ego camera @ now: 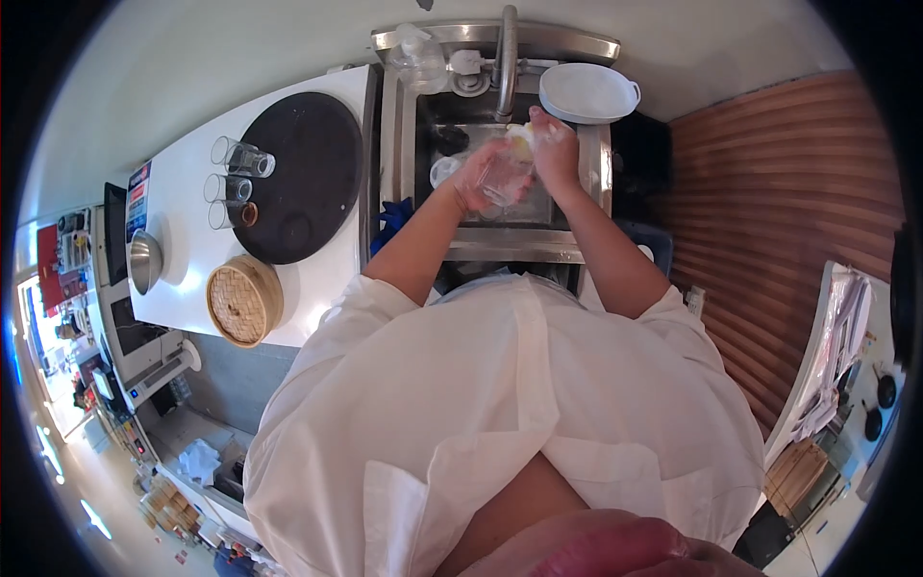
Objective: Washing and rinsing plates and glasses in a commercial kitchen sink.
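Over the steel sink [598, 180], my left hand [476, 177] holds a clear glass [507, 177], its fingers wrapped around the side. My right hand [555, 148] grips a soapy, pale yellow sponge [520, 141] at the glass's upper end. Foam covers parts of the right fingers. Below my left hand, a clear glass vessel [443, 172] lies in the basin, partly hidden by the hand. A curved metal faucet [508, 65] rises just behind both hands. I cannot tell whether the sponge reaches inside the glass.
A white oval dish [590, 92] rests on the sink's back right corner. A clear pump bottle [418, 61] stands back left. On the white counter [187, 267] are a round dark tray [310, 173], several glasses [229, 189], a bamboo steamer [241, 299] and a metal bowl [146, 261].
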`<action>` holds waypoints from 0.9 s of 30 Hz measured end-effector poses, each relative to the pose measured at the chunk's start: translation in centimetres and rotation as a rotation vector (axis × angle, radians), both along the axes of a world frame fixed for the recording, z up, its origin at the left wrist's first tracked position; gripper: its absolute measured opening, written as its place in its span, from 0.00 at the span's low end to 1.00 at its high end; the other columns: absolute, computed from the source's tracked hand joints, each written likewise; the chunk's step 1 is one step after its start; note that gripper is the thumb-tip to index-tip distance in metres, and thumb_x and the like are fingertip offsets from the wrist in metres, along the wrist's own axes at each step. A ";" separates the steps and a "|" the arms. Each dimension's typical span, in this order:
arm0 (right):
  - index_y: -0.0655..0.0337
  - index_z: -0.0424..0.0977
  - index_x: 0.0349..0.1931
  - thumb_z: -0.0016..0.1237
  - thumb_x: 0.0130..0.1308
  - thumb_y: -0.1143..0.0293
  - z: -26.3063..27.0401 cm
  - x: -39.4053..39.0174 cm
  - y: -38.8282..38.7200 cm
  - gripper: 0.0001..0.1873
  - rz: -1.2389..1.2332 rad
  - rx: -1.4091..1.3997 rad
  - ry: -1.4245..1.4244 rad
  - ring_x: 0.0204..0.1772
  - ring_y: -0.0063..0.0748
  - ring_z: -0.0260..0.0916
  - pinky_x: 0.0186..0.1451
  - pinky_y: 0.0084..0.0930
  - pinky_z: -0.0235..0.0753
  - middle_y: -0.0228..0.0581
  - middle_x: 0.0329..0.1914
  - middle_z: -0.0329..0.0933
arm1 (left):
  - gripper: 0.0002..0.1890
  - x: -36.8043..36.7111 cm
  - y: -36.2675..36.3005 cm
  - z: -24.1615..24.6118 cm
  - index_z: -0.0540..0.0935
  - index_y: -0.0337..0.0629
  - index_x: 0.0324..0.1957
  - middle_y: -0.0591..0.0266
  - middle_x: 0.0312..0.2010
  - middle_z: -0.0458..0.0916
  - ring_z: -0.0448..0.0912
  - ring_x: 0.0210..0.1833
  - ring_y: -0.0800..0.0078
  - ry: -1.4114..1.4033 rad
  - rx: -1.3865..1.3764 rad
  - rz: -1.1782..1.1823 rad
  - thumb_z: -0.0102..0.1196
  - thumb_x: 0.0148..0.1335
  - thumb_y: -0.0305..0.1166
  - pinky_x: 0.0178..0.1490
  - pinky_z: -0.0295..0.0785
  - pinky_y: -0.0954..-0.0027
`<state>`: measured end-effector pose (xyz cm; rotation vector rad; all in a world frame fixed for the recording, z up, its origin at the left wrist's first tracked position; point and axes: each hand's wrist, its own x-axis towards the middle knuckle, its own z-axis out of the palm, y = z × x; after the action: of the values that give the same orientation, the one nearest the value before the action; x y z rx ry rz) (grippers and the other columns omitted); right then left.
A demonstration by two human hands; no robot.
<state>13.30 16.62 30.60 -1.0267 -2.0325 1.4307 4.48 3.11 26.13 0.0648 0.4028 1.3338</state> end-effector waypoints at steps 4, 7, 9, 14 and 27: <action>0.71 0.81 0.35 0.44 0.75 0.38 0.4 0.9 0.1 0.36 0.207 -0.138 -0.129 0.33 0.34 0.72 0.42 0.35 0.73 0.42 0.27 0.80 | 0.25 -1.7 -0.8 1.1 0.79 0.41 0.54 0.55 0.39 0.86 0.86 0.36 0.63 0.319 -0.124 -0.065 0.58 0.65 0.51 0.45 0.82 0.62; 0.69 0.82 0.39 0.41 0.76 0.36 0.2 0.9 0.8 0.37 0.427 -0.269 -0.189 0.38 0.27 0.71 0.46 0.32 0.73 0.37 0.34 0.81 | 0.25 -2.9 -1.1 3.1 0.81 0.40 0.52 0.55 0.41 0.87 0.87 0.39 0.64 0.702 -0.089 -0.148 0.64 0.60 0.47 0.47 0.82 0.63; 0.68 0.81 0.43 0.40 0.78 0.38 0.1 1.1 1.1 0.35 0.527 -0.420 -0.193 0.45 0.27 0.71 0.53 0.31 0.72 0.38 0.42 0.81 | 0.26 -3.1 -1.2 4.4 0.82 0.39 0.50 0.55 0.40 0.87 0.87 0.41 0.64 1.072 -0.076 -0.200 0.68 0.55 0.45 0.48 0.81 0.63; 0.67 0.79 0.54 0.44 0.79 0.49 1.3 2.9 1.4 0.26 0.941 -0.252 -0.224 0.63 0.35 0.72 0.73 0.34 0.63 0.43 0.58 0.79 | 0.31 -1.7 -1.3 6.1 0.81 0.35 0.52 0.59 0.34 0.88 0.85 0.40 0.63 1.947 -0.070 -0.010 0.76 0.45 0.39 0.51 0.77 0.64; 0.65 0.77 0.47 0.49 0.57 0.76 3.2 3.1 0.0 0.16 1.194 0.232 -0.252 0.55 0.47 0.76 0.78 0.45 0.57 0.46 0.47 0.79 | 0.37 -1.6 -1.3 7.5 0.78 0.40 0.57 0.51 0.44 0.87 0.84 0.47 0.53 1.890 0.153 -0.203 0.76 0.40 0.34 0.56 0.76 0.60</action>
<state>16.45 16.58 33.77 0.2541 -3.1086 1.4773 2.88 1.84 33.59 1.5056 1.7761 0.7194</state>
